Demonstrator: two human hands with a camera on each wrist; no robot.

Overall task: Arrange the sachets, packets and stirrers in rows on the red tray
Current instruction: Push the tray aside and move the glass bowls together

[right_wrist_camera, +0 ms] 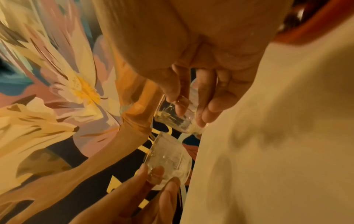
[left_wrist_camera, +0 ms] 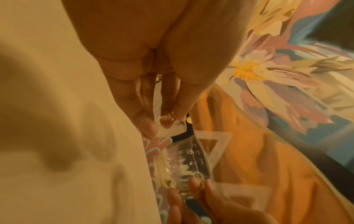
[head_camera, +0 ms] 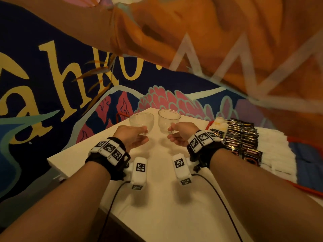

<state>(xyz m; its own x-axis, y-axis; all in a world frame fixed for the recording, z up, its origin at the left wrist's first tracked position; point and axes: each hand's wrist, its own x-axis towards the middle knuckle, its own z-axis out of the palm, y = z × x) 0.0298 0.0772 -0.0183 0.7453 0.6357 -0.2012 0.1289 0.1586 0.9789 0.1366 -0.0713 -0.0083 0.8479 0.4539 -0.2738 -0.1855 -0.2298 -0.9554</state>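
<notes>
White table point(head_camera: 157, 215) beneath a mural: left hand point(head_camera: 132, 135) and right hand point(head_camera: 181, 133) each curl around an empty glass cup, rows filling red tray point(head_camera: 305, 189) rightward; likely clearing cups next.

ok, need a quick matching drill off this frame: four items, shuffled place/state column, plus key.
Items:
1. left clear glass cup
2. right clear glass cup
3. black foil packets
4. white paper sachets

Places/states:
A. row on the red tray, right of the black row
B. held by the left hand
C. row on the tray nearest the right wrist
D. held by the right hand

Pairs: 1-B, 2-D, 3-C, 4-A
</notes>
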